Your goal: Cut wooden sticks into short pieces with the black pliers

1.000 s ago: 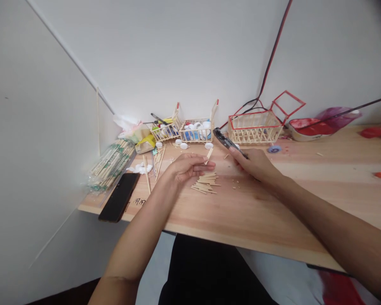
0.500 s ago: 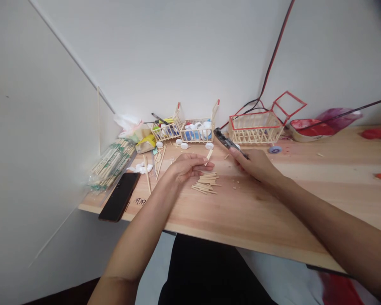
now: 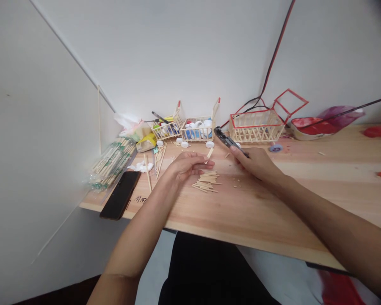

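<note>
Little has moved since a half-second ago beyond a slight shift of your view; both hands keep their pose. Your left grip [image 3: 188, 165] pinches short pale sticks [image 3: 209, 156], their upper ends protruding past the fingertips, near but apart from the dark pliers [image 3: 225, 138] that your right grip [image 3: 253, 162] wraps. Slim, straight cut pieces [image 3: 206, 181] lie fanned on the wood-grained surface [image 3: 241, 216], before a latticed, red-rimmed cart [image 3: 255, 133].

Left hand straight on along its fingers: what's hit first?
Likely the right hand, gripping the tool, across from the left hand's fingertips. Relative height is unclear from this one view, so it might pass under.
</note>
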A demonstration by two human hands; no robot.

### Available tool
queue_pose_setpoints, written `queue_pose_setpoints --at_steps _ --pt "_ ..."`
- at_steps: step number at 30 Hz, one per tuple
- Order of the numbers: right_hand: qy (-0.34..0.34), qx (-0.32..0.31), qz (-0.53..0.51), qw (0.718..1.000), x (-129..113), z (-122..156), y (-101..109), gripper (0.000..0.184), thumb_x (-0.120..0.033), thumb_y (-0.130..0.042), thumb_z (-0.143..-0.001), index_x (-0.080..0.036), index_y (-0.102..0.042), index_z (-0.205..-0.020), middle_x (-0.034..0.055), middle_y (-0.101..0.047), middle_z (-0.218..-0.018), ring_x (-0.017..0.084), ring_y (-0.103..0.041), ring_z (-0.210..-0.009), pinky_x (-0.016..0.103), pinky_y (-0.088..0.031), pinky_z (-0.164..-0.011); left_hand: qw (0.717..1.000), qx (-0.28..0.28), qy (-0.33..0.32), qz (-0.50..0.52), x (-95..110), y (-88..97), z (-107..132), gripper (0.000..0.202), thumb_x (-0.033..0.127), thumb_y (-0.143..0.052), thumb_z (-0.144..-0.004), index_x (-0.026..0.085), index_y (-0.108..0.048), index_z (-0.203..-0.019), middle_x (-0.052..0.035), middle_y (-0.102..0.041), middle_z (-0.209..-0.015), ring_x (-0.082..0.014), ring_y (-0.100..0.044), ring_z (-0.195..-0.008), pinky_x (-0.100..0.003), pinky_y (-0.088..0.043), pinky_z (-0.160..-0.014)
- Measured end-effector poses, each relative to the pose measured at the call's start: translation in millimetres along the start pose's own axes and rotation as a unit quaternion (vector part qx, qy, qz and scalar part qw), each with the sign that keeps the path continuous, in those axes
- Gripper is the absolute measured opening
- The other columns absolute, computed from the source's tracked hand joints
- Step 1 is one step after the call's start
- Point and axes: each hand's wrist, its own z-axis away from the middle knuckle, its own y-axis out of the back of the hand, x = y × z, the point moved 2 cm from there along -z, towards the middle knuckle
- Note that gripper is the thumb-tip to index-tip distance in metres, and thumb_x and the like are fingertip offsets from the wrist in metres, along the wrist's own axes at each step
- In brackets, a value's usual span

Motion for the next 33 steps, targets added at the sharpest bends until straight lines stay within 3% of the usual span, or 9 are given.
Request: queue_pose_setpoints --at_steps 7,14,18,22,25,29,33 --pt "-0.008 -0.008 -0.001 1.000 -1.5 0.8 0.7 0.065 -0.072 -0.026 -0.088 -0.021 -0.048 -0.053 0.0063 -0.055 -0.053 0.019 -0.051 -0.055 0.032 -0.031 -0.056 1.000 0.006 -0.004 -0.017 -1.1 0.8 0.0 0.016 0.020 -0.076 -0.074 0.009 -0.067 -0.081 -0.0146 -0.074 -0.092 -0.0186 -0.071 -0.082 -0.021 -0.045 -0.059" --pt "-0.008 -0.008 0.008 1.000 -2.8 0.3 1.7 0.065 -0.071 -0.026 -0.087 -0.021 -0.045 -0.051 0.0058 -0.053 -0.051 0.019 -0.050 -0.054 0.031 -0.030 -0.055 0.997 0.016 -0.042 -0.062 -3.3 2.8 -2.5 0.018 0.020 -0.077 -0.070 0.008 -0.069 -0.079 -0.0140 -0.073 -0.088 -0.0123 -0.064 -0.069 -0.019 -0.040 -0.053" --pt "-0.008 -0.002 0.008 1.000 -1.4 0.1 1.2 0.065 -0.071 -0.026 -0.088 -0.021 -0.046 -0.051 0.0055 -0.053 -0.051 0.019 -0.051 -0.054 0.031 -0.030 -0.055 0.986 0.037 -0.079 -0.143 -2.8 1.0 -1.6 0.010 0.018 -0.071 -0.071 0.009 -0.069 -0.074 -0.0069 -0.069 -0.071 -0.0070 -0.052 -0.054 -0.018 -0.033 -0.048" --pt "-0.001 0.002 0.001 1.000 -0.1 0.1 0.1 0.066 -0.071 -0.027 -0.088 -0.021 -0.047 -0.051 0.0056 -0.053 -0.050 0.019 -0.051 -0.054 0.031 -0.030 -0.054 0.949 0.080 -0.116 -0.283 -3.5 -0.8 0.8 0.008 0.019 -0.067 -0.072 0.011 -0.068 -0.070 0.0028 -0.054 -0.051 -0.0064 -0.041 -0.045 -0.020 -0.028 -0.046" --pt "0.004 0.007 -0.002 1.000 -0.2 0.2 -0.1 0.066 -0.071 -0.027 -0.088 -0.021 -0.047 -0.051 0.0056 -0.054 -0.050 0.018 -0.051 -0.054 0.031 -0.030 -0.054 0.898 0.104 -0.149 -0.401 -6.2 -0.5 -0.9 0.008 0.018 -0.067 -0.071 0.011 -0.070 -0.070 0.0006 -0.059 -0.055 -0.0101 -0.051 -0.052 -0.021 -0.035 -0.052" --pt "0.006 0.002 0.001 1.000 0.0 -0.2 -0.6 0.066 -0.072 -0.026 -0.088 -0.021 -0.048 -0.051 0.0056 -0.053 -0.051 0.018 -0.050 -0.054 0.031 -0.029 -0.054 0.835 0.093 -0.188 -0.509 -9.7 -0.5 -6.7 0.008 0.014 -0.065 -0.071 0.013 -0.072 -0.068 -0.0017 -0.065 -0.060 -0.0125 -0.057 -0.060 -0.023 -0.039 -0.058" --pt "0.003 0.002 0.002 1.000 1.3 -0.7 -1.2 0.066 -0.071 -0.027 -0.088 -0.021 -0.048 -0.051 0.0055 -0.053 -0.051 0.019 -0.051 -0.054 0.031 -0.029 -0.054 0.815 0.080 -0.192 -0.541 -7.4 -1.2 -8.9 0.009 0.012 -0.065 -0.072 0.013 -0.074 -0.071 -0.0036 -0.069 -0.066 -0.0143 -0.061 -0.065 -0.024 -0.041 -0.061"
